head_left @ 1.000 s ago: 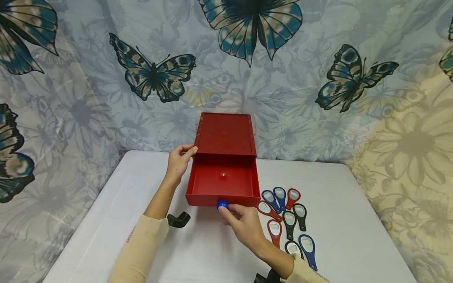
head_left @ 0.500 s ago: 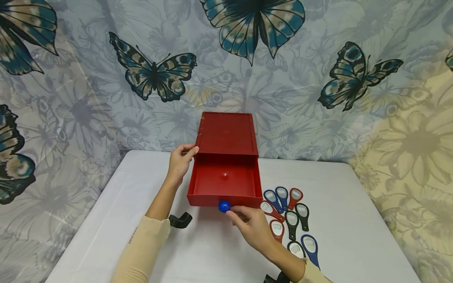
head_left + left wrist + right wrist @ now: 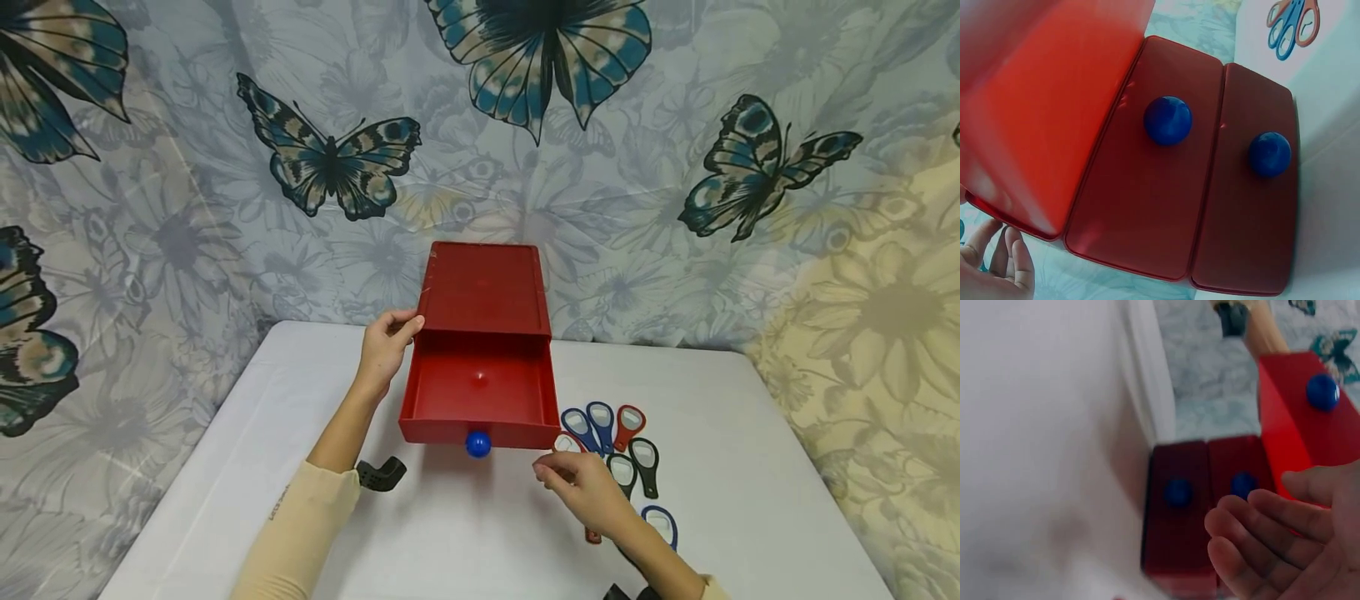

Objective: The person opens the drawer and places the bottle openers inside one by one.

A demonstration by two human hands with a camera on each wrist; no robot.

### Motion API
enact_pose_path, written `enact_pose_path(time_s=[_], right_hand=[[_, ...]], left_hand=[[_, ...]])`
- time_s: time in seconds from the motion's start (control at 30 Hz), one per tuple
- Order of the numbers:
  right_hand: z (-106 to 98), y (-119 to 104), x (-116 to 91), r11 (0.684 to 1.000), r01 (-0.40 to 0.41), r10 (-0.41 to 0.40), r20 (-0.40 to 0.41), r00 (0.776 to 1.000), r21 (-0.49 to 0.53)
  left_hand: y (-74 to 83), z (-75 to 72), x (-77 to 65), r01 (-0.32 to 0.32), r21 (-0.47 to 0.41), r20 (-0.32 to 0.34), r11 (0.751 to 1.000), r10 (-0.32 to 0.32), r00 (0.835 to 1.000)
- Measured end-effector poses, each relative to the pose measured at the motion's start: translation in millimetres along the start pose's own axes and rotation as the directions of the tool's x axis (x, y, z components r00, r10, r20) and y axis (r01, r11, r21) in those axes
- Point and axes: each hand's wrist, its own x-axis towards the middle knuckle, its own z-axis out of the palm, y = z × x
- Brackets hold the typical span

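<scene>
A red drawer cabinet [image 3: 483, 287] stands near the back of the table, its top drawer [image 3: 517, 435] pulled out. The drawer's bare red floor shows. A round blue knob [image 3: 478, 444] sits on its front. My left hand [image 3: 384, 358] holds the cabinet's left side, thumb near the top front edge. Two lower drawers, the middle one [image 3: 1135, 194] and the bottom one [image 3: 1244, 231], are closed, each with a blue knob. My right hand [image 3: 588, 487] is off the knob, right of it, with loosely bent fingers and nothing in them.
Several magnifying glasses in blue [image 3: 602, 421], red [image 3: 630, 421] and black [image 3: 645, 462] lie right of the cabinet, some hidden by the right hand and arm. A black angled piece [image 3: 381, 473] shows beside the left sleeve. A butterfly-print cloth [image 3: 480, 183] hangs behind.
My right hand has let go of the blue knob and moved right, now in front of some magnifying glasses. The left hand stays on the cabinet, and the drawer stays out.
</scene>
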Motion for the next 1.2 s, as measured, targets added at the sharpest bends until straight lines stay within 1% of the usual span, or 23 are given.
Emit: enact_pose_path(time_s=[0.07, 0.17, 0.33, 0.5, 0.7, 0.8, 0.97, 1.1, 1.2], right_hand=[[-6, 8, -2, 0.999, -0.034, 0.034, 0.004, 0.999, -0.011], [-15, 20, -4, 0.992, -0.104, 0.101, -0.043, 0.994, -0.068], [-34, 44, -8, 0.959, -0.211, 0.188, -0.13, 0.973, -0.19], [-56, 68, -14, 0.928, -0.282, 0.243, -0.179, 0.953, -0.244], [-78, 90, -21, 0.887, -0.366, 0.327, -0.178, 0.928, -0.28], [-81, 98, -23, 0.864, -0.406, 0.374, -0.159, 0.913, -0.299], [-77, 108, -23, 0.846, -0.432, 0.414, -0.127, 0.902, -0.313], [-74, 114, -25, 0.83, -0.453, 0.427, -0.153, 0.891, -0.325], [-72, 118, -26, 0.814, -0.478, 0.443, -0.18, 0.878, -0.33]], left_hand=[[-0.1, 0.3, -1.1, 0.005, -0.004, -0.001, 1.0, -0.005, 1.0], [-0.5, 1.1, -2.2, 0.007, -0.008, 0.005, 1.0, -0.006, 1.0], [-1.4, 3.4, -2.3, 0.009, 0.006, 0.002, 1.0, -0.009, 1.0], [-3.0, 4.6, -1.9, 0.015, 0.008, -0.002, 1.0, -0.015, 1.0], [-2.8, 4.5, -1.7, 0.016, -0.001, -0.001, 1.0, -0.016, 1.0], [-2.7, 2.3, -0.9, 0.016, 0.006, 0.006, 1.0, -0.016, 1.0], [-4.8, -5.1, 1.4, -0.007, -0.002, 0.026, 1.0, 0.007, 1.0], [-6.5, -9.9, 1.2, -0.045, -0.014, 0.054, 0.999, 0.045, 0.998], [-6.6, -11.6, 0.7, -0.084, -0.012, 0.066, 0.996, 0.085, 0.994]])
